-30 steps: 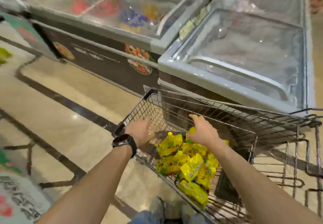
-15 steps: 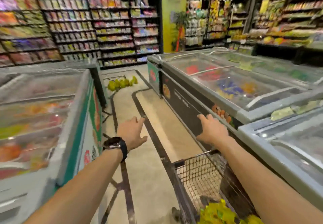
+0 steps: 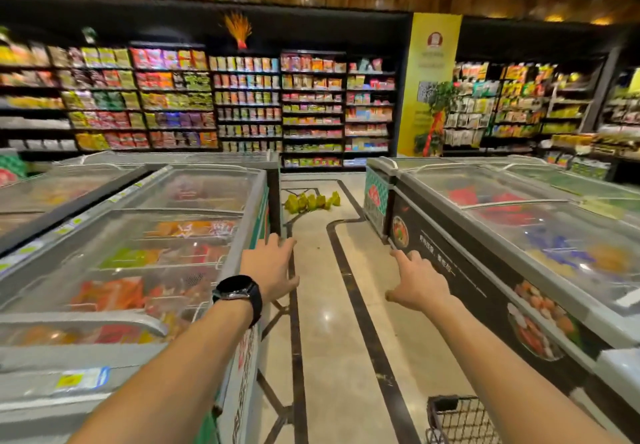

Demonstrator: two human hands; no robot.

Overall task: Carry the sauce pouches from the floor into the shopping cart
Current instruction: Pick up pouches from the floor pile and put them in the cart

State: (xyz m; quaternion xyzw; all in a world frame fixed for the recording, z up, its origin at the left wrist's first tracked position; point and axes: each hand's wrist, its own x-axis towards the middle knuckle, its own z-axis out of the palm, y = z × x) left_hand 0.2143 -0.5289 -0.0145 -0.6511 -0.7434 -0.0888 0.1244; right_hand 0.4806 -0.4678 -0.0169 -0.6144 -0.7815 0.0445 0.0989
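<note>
Freezer aisle: polished stone floor (image 3: 322, 322) with dark inlay lines running away from you, stocked shelves (image 3: 249, 104) across the far wall. Glass-topped chests flank you, the left freezer (image 3: 246, 235) close by your forearm and the right freezer (image 3: 446, 270) along the other side. The sauce pouches (image 3: 311, 202), a yellow-green cluster, lie on the floor at the far end of the aisle, just past the end of the left freezer and well apart from you. The shopping cart (image 3: 457, 421) sits low at your right, only one wire corner showing (what it holds cannot be seen from here).

Your left hand (image 3: 272, 270), watch (image 3: 239, 293) on the wrist, is held out beside the left freezer's edge. Its fingers (image 3: 278, 246) are straight and loosely together, thumb out to the side, with nothing in them. Your right hand (image 3: 420, 286) is out in front of the right freezer's dark side panel. Its fingers (image 3: 403, 260) stretch forward with small gaps, thumb toward the middle of the aisle, and it is empty too.

By my reading you are on the trip out to the pile, hands free for a pickup. The next move calls for covering the length of the aisle, then stooping to floor level and gathering pouches with both hands. They look soft and lie heaped, so take only what you can hold firmly, and mind the freezer corners as you pass.
</note>
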